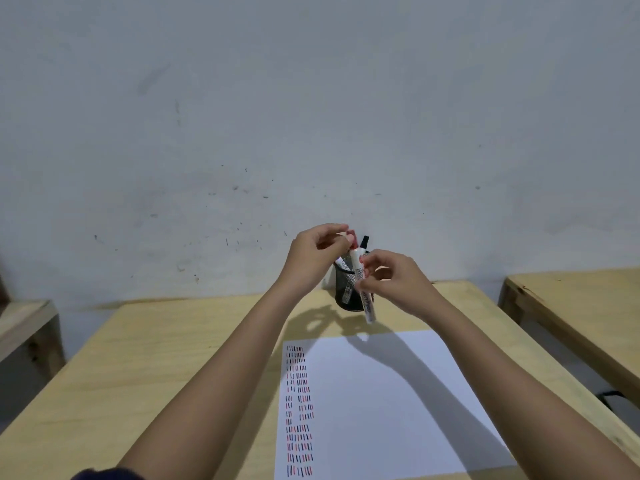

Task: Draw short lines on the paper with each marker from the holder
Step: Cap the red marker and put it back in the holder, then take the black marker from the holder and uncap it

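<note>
A white sheet of paper (391, 407) lies on the wooden table, with rows of short black, red and blue lines down its left side. Behind it stands a black mesh holder (346, 292) with markers in it, one with a black cap (364, 241). My right hand (394, 278) holds a white marker (365, 296) by its barrel, above the holder's front. My left hand (317, 252) pinches the marker's red cap (351, 235) at the top end. Whether the cap is on the marker or off it I cannot tell.
The light wooden table (173, 358) ends at a grey wall (311, 116). A second wooden table (581, 306) stands to the right across a gap, and another wooden piece (24, 327) to the left. A dark cable (613, 396) lies on the floor at right.
</note>
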Available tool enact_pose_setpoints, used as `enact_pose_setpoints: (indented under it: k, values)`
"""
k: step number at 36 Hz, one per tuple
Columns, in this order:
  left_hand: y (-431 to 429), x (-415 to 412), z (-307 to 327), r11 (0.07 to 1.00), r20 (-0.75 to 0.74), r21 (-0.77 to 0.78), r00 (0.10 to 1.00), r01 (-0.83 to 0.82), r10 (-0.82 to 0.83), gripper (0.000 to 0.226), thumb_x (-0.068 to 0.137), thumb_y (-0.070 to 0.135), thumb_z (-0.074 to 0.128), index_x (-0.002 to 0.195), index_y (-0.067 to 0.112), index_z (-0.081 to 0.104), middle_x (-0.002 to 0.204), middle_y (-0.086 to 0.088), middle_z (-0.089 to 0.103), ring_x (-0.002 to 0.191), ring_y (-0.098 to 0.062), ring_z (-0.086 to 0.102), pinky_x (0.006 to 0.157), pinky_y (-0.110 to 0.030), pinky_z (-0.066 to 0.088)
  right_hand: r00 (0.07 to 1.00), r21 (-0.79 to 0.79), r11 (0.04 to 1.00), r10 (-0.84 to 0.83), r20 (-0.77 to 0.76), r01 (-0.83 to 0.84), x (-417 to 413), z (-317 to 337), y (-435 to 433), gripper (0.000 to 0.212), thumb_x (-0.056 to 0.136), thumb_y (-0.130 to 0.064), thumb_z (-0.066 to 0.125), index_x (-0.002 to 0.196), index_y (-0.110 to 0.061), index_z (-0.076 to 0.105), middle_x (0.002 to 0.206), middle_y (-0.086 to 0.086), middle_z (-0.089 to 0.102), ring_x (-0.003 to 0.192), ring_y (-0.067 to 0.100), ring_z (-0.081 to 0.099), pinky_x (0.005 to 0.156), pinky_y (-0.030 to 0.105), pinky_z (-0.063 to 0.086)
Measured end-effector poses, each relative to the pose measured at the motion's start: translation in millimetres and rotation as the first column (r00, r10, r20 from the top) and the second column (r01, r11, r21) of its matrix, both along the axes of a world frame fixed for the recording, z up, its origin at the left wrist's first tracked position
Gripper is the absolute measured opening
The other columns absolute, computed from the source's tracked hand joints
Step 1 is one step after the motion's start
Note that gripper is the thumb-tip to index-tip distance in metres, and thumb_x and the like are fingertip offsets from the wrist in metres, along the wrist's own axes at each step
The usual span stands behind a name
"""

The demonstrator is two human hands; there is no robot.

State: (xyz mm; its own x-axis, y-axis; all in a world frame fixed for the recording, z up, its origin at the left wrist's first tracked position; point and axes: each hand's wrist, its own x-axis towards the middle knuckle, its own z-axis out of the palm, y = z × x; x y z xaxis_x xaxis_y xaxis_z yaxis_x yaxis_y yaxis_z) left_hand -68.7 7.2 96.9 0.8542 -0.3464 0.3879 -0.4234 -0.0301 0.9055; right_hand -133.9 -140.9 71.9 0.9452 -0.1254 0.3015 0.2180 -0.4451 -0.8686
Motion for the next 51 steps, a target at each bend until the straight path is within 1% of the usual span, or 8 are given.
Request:
enact_pose_setpoints:
  k: [4,8,12,16,22,31,40,51]
  values:
    - [-2,22,-18,0.978,0.064,0.078,0.979,-0.196,0.191,0.033,0.086,0.026,0.064,0.112,0.007,0.066,0.095,0.002,0.067,0.086,-0.007,0.062,0.073,-0.004,0.045,0.981,0.087,0.988,-0.138,0.133,0.127,23,6,-14,0.029,0.075,-0.002,0.069,0.074,-0.025,0.052,0.077,0.001,0.056,0.065,0.019,0.054,0.059,0.02,0.044]
    - [-4,43,-55,0.933,0.075,0.259,0.969,-0.248,0.237,0.036,0.084,0.027,0.066,0.112,0.005,0.063,0.105,-0.005,0.062,0.101,-0.019,0.058,0.089,-0.027,0.045,0.924,0.157,0.954,-0.288,0.254,0.254,46,11,-25,0.027,0.075,-0.004,0.069,0.072,-0.02,0.048,0.077,0.002,0.06,0.066,0.02,0.058,0.06,0.017,0.047]
    - [-14,58,-87,0.908,-0.017,0.394,0.987,-0.143,0.163,0.044,0.08,0.028,0.071,0.118,0.009,0.058,0.111,-0.002,0.06,0.105,-0.018,0.054,0.09,-0.027,0.044,0.883,0.187,0.926,-0.37,0.289,0.327,71,2,-36,0.019,0.077,-0.006,0.067,0.085,-0.012,0.051,0.074,-0.01,0.056,0.07,0.016,0.057,0.065,0.021,0.046]
    - [-27,64,-103,0.966,-0.182,0.258,0.982,0.005,0.044,0.025,0.075,0.021,0.075,0.092,0.029,0.06,0.098,0.014,0.065,0.1,-0.014,0.06,0.091,-0.031,0.049,0.894,0.132,0.927,-0.375,0.246,0.352,91,-15,-42,0.022,0.077,-0.006,0.065,0.092,-0.011,0.05,0.074,-0.007,0.057,0.07,0.014,0.057,0.067,0.019,0.047]
    - [-43,76,-115,0.986,-0.238,0.16,0.971,0.055,-0.016,0.05,0.071,0.017,0.079,0.115,0.019,0.055,0.113,0.002,0.067,0.102,-0.009,0.064,0.088,-0.025,0.051,0.922,0.078,0.935,-0.353,0.156,0.345,109,-37,-46,0.008,0.085,-0.012,0.058,0.092,-0.012,0.056,0.078,-0.003,0.058,0.066,0.004,0.053,0.058,0.01,0.042]
    - [-46,87,-123,0.991,-0.251,0.12,0.968,0.064,-0.032,0.062,0.066,0.018,0.083,0.121,0.015,0.054,0.113,0.004,0.066,0.104,-0.007,0.064,0.088,-0.022,0.051,0.932,0.001,0.934,-0.356,0.073,0.357,122,-35,-46,0.017,0.083,-0.015,0.06,0.091,-0.001,0.062,0.087,0.013,0.064,0.081,0.023,0.055,0.075,0.034,0.045]
    - [-44,87,-122,0.989,-0.258,0.116,0.964,0.091,-0.059,0.059,0.068,0.016,0.082,0.12,0.016,0.053,0.104,0.015,0.064,0.095,0.007,0.06,0.071,-0.008,0.05,0.918,0.028,0.918,-0.395,-0.041,0.396,136,-37,-43,0.021,0.077,-0.02,0.069,0.075,-0.01,0.05,0.065,-0.005,0.047,0.058,0.007,0.042,0.05,0.018,0.034]
    - [-45,86,-122,0.985,-0.24,0.151,0.97,0.083,-0.045,0.05,0.065,0.021,0.084,0.105,0.031,0.056,0.108,0.009,0.067,0.102,-0.006,0.064,0.088,-0.024,0.051,0.909,0.181,0.893,-0.417,-0.011,0.411,133,-30,-40,0.019,0.071,-0.017,0.077,0.076,-0.01,0.06,0.063,-0.003,0.051,0.057,0.009,0.046,0.052,0.017,0.038]
